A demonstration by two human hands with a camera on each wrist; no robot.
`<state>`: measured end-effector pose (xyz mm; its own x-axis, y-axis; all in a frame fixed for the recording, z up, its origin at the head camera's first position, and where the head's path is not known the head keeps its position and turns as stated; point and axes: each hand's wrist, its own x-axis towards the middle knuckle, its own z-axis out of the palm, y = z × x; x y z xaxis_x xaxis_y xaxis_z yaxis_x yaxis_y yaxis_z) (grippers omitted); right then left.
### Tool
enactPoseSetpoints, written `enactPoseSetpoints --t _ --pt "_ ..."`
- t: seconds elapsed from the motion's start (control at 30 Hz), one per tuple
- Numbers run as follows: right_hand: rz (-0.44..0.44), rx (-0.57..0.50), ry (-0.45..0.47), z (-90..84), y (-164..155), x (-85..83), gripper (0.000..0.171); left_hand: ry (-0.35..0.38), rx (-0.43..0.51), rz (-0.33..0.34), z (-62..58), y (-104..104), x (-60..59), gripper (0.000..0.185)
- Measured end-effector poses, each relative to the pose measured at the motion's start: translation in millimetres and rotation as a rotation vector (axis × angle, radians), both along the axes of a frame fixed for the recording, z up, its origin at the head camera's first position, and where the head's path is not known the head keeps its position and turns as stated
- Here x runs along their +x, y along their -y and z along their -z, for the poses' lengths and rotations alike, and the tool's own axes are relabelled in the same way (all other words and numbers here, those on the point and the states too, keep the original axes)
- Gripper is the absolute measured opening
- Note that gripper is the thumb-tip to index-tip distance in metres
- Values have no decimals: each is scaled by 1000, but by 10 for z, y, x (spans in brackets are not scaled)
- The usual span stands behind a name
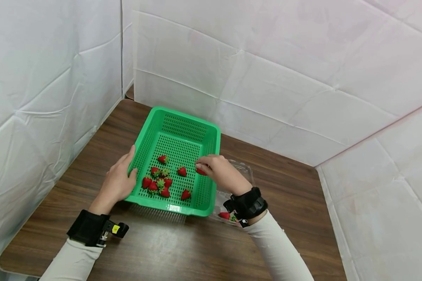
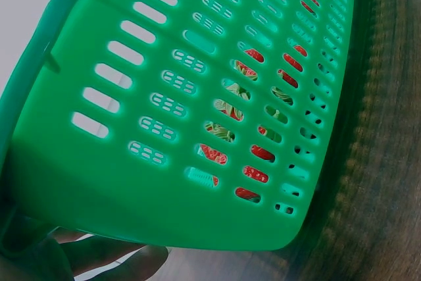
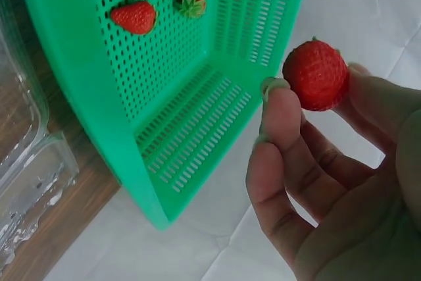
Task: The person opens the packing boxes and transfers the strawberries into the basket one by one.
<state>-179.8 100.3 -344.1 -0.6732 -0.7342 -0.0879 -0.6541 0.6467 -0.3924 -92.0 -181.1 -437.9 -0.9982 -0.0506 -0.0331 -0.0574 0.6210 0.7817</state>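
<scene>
Two bare hands in shot, left hand and right hand, no gloves, no rings visible. Long pale cream sleeves on both forearms, snug fit, faint creases. Black wrist strap on left arm, small black camera block with yellow tab. Right wrist carries bulkier black band with rounded mount.

The left hand is stretched forward with its fingers curled, gripping; the right hand reaches in, its fingertips pinched together, both wrists wearing black bands
</scene>
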Motion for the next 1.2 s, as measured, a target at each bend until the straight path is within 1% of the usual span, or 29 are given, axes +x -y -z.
enactPoseSetpoints --t 0.17,0.27,0.43,0.6,0.7,0.83,1.1,1.2 --pt "-46 68 -1 29 70 14 31 -1 -1 -4 2 0 -1 71" --pt "-83 86 -14 41 122 17 30 -1 -1 -5 2 -1 -2 71" --pt "-108 117 -23 59 217 12 28 1 -1 -5 -3 -2 -2 72" --pt "-84 146 1 70 327 10 26 1 -2 -7 -5 -1 -6 72" --pt "-61 164 32 71 398 12 27 1 -5 -9 -4 -2 -8 72" --pt "-52 189 74 76 491 6 27 3 -6 -10 -4 -3 -8 72" --pt "-103 263 92 146 632 -41 25 10 0 -8 -9 -6 -5 72" --pt "-109 278 94 171 666 -70 25 7 2 -9 -12 -5 -3 72"
